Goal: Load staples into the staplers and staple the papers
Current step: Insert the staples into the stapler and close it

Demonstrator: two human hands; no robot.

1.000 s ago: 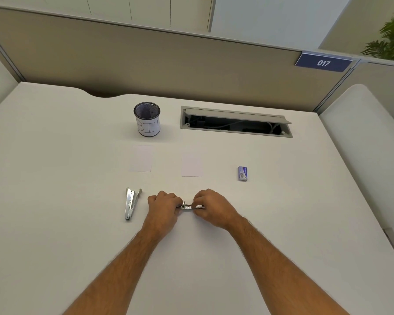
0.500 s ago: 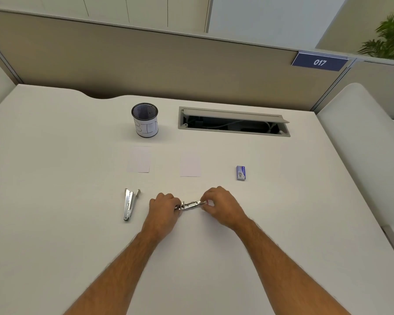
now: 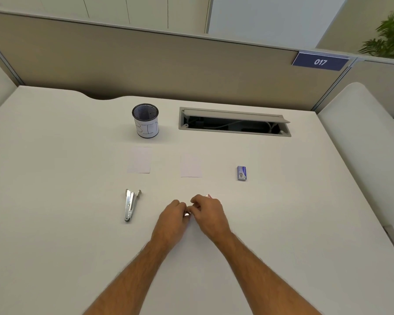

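Two hands, left hand [image 3: 172,218] and right hand [image 3: 208,212], close around a small stapler [image 3: 187,214], mostly hidden between them, its direction unreadable; second stapler [image 3: 130,204] lies leftward, long axis pointing away.

The stapler [image 3: 188,214] is almost wholly hidden between the left hand [image 3: 172,218] and right hand [image 3: 208,212].

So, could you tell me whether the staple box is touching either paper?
Apart. The head view shows bare desk between the staple box and the nearer paper.
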